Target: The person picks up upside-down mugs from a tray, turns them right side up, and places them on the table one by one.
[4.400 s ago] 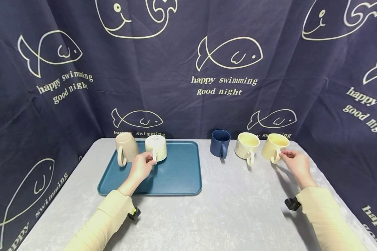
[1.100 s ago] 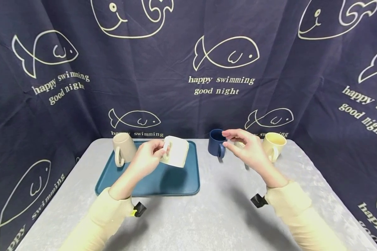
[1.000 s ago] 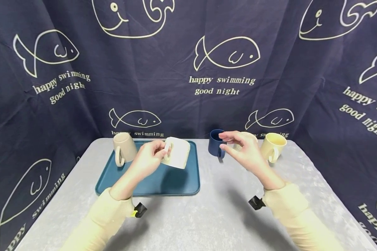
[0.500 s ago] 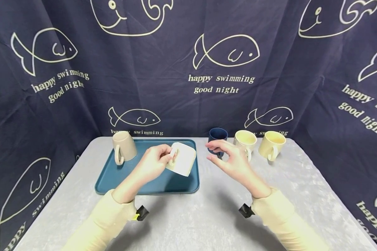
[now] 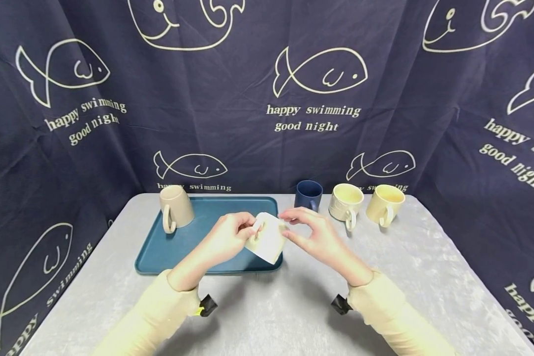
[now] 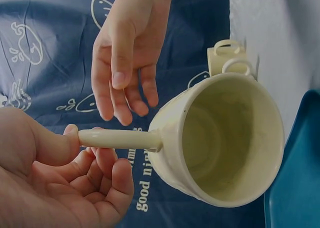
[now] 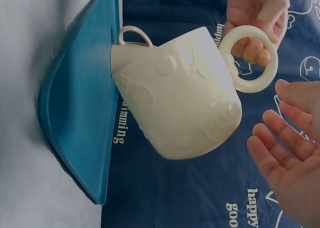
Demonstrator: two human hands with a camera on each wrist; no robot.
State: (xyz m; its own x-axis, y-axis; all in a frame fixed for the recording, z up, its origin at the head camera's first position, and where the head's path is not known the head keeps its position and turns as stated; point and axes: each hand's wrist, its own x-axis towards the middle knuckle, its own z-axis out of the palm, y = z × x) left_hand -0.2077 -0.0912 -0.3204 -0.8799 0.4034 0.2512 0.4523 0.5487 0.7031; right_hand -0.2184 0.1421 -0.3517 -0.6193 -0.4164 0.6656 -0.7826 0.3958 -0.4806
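Observation:
My left hand point(image 5: 227, 237) pinches the ring handle of a cream mug point(image 5: 269, 240) between thumb and fingers. The mug hangs tilted above the front right part of the blue tray point(image 5: 200, 235). Raised patterns cover its outer wall in the right wrist view, and the left wrist view looks into its bare inside. Close to the mug's right side, my right hand point(image 5: 318, 240) has its fingers relaxed and spread from the thumb. In the right wrist view these fingers point(image 7: 280, 153) stand apart from the mug, below its handle.
A beige mug point(image 5: 180, 205) stands upside down on the tray's left part. To the right of the tray, a navy mug point(image 5: 308, 192), a cream patterned mug point(image 5: 343, 207) and a yellow mug point(image 5: 382, 207) stand upright in a row on the grey table point(image 5: 289, 316).
Lifted off the tray, where it stood upside down, the cream mug has tilted and moved right and nearer with my left hand. My right hand has left the yellow mug's handle and moved left.

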